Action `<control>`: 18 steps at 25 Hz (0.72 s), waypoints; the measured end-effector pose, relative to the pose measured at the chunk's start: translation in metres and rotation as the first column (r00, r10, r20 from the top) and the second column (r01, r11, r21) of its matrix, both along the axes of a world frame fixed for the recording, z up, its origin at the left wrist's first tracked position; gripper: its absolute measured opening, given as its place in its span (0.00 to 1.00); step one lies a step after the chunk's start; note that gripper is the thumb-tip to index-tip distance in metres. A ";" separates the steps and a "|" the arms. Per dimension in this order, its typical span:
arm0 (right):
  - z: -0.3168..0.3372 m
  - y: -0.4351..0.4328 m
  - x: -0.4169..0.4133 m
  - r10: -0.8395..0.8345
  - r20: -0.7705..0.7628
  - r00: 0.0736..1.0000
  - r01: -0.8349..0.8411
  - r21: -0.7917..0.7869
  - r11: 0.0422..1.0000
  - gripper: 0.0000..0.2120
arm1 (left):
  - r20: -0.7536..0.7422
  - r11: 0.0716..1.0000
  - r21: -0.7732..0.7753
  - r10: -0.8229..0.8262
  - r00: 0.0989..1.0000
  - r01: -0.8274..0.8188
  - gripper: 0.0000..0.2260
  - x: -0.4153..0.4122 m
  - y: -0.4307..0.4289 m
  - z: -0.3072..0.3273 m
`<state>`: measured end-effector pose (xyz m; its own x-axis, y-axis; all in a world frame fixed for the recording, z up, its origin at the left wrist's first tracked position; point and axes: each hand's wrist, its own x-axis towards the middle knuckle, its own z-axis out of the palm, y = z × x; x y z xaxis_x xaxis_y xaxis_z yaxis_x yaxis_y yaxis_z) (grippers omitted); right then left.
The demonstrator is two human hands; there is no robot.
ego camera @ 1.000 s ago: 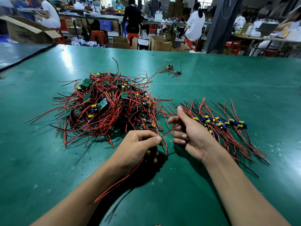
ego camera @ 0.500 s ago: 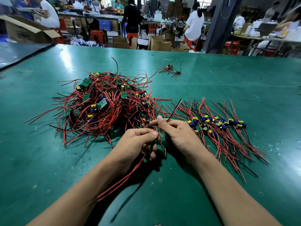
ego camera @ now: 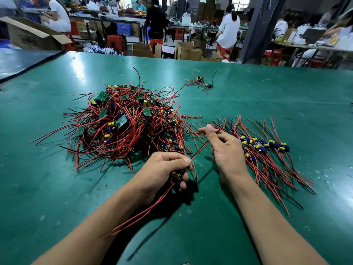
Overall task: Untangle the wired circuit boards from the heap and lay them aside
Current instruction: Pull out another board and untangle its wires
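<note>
On the green table (ego camera: 267, 104), right hand (ego camera: 226, 150) has drawn the wire (ego camera: 199, 151) taut.

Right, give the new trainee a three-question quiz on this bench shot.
1. True or false: the left hand has its grip shut on a board with red wires trailing toward the camera.
2. Where is the sorted row? A) right of the right hand B) left of the heap C) on a stool
3. Fill in: the right hand pinches a wire running to the ___ hand.

Key: 1 true; 2 A; 3 left
</note>
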<state>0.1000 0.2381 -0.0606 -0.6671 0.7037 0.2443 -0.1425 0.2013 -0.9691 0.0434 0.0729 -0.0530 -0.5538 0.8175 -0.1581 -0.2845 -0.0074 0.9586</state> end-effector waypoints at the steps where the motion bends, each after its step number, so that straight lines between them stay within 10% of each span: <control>1: 0.000 0.002 0.000 -0.029 -0.002 1.000 0.029 0.009 1.000 0.16 | -0.012 1.000 -0.004 -0.009 1.000 0.009 0.11 0.001 0.000 0.001; 12: 0.009 0.001 0.005 0.288 -0.002 0.958 -0.244 -0.533 0.810 0.30 | -0.050 0.993 0.013 0.121 0.991 -0.120 0.08 0.006 -0.001 0.009; 18: 0.008 -0.013 0.015 0.309 0.298 0.903 -0.385 0.243 0.890 0.04 | -0.160 0.920 0.206 0.367 0.916 -0.333 0.07 -0.002 -0.002 0.017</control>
